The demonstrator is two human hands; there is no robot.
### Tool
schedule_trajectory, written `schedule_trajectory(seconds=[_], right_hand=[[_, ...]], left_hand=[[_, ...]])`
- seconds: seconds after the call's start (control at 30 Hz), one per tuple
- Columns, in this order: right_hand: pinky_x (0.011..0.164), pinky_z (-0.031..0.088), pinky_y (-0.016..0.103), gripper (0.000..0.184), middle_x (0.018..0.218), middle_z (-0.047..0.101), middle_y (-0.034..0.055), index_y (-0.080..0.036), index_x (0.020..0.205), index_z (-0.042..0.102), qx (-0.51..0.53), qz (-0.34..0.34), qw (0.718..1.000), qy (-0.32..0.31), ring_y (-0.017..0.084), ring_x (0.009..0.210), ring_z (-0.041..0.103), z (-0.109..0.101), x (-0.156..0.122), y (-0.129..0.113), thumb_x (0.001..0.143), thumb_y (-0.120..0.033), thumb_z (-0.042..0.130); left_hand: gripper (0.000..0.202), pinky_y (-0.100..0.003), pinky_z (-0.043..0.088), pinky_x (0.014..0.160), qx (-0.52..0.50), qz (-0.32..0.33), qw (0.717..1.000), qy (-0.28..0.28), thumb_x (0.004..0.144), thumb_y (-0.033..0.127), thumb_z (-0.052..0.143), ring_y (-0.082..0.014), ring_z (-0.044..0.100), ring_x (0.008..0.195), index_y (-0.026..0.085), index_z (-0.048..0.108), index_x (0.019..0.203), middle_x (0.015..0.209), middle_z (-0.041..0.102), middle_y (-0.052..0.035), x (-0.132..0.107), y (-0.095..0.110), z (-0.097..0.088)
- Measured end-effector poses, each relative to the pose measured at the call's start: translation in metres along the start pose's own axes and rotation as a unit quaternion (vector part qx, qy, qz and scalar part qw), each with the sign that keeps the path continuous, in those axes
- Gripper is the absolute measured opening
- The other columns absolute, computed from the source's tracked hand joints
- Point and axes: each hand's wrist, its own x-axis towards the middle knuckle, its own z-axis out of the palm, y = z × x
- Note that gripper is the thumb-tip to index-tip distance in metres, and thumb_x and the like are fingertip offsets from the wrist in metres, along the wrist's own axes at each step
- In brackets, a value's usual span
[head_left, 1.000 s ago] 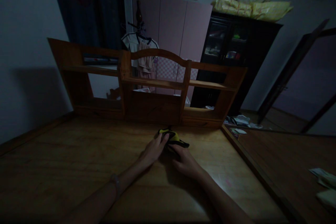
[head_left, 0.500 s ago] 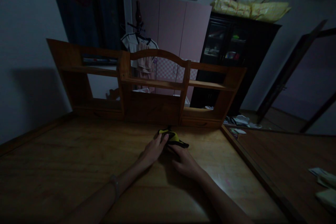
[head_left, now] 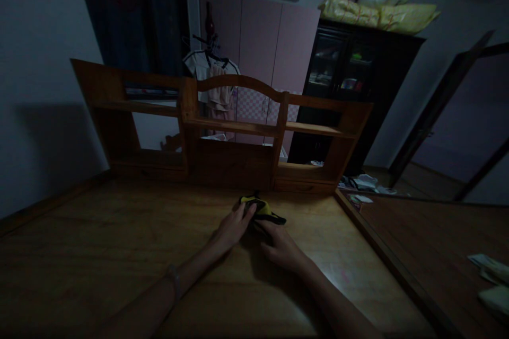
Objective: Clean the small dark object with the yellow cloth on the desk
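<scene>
Between my two hands, over the wooden bed boards (head_left: 139,243), is a small yellow fabric piece with black edging (head_left: 264,209). It looks soft and folded; its exact kind is too dark to make out. My left hand (head_left: 235,222) pinches its near left side, thumb on top. My right hand (head_left: 280,243) is at its near right side, and its fingertips go under or into the fabric, where they are partly hidden. A black edge of the piece sticks out to the right beyond my right fingers.
A wooden headboard with open shelves (head_left: 234,127) stands just beyond my hands. A raised side rail (head_left: 382,251) borders the boards on the right. Past it, pale cloths (head_left: 495,275) lie on a brown surface. A white wall (head_left: 51,132) rises at the left.
</scene>
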Motion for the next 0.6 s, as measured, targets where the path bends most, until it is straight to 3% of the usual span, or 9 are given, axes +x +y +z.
schedule_trajectory(seconds=[0.27, 0.47, 0.6], right_hand=[[0.099, 0.04, 0.041, 0.066, 0.132, 0.056, 0.0105, -0.02, 0.135, 0.044, -0.083, -0.005, 0.996, -0.028, 0.027, 0.118, 0.053, -0.003, -0.001, -0.007, 0.071, -0.008, 0.052], [0.096, 0.038, 0.044, 0.041, 0.115, 0.063, 0.0133, -0.019, 0.119, 0.057, -0.239, 0.007, 0.971, -0.022, 0.031, 0.107, 0.055, -0.003, 0.001, -0.012, 0.078, -0.019, 0.055], [0.102, 0.032, 0.046, 0.047, 0.126, 0.057, 0.0145, -0.017, 0.13, 0.049, -0.257, -0.019, 0.966, -0.007, 0.031, 0.117, 0.05, -0.003, 0.003, -0.01, 0.083, -0.02, 0.052]], left_hand=[[0.051, -0.03, 0.045, 0.086, 0.046, -0.017, 0.999, 0.002, 0.089, 0.06, 0.04, -0.0254, 0.064, 0.103, 0.022, 0.051, 0.121, 0.11, 0.068, -0.0107, -0.005, 0.011, -0.002], [0.049, -0.031, 0.045, 0.086, 0.034, -0.015, 0.999, 0.01, 0.09, 0.058, 0.04, -0.0258, 0.064, 0.104, 0.021, 0.053, 0.119, 0.11, 0.068, -0.0111, -0.004, 0.012, -0.002], [0.049, -0.03, 0.046, 0.086, 0.007, -0.017, 1.0, 0.008, 0.09, 0.057, 0.04, -0.0253, 0.064, 0.102, 0.02, 0.055, 0.117, 0.108, 0.069, -0.0106, -0.002, 0.01, -0.003]])
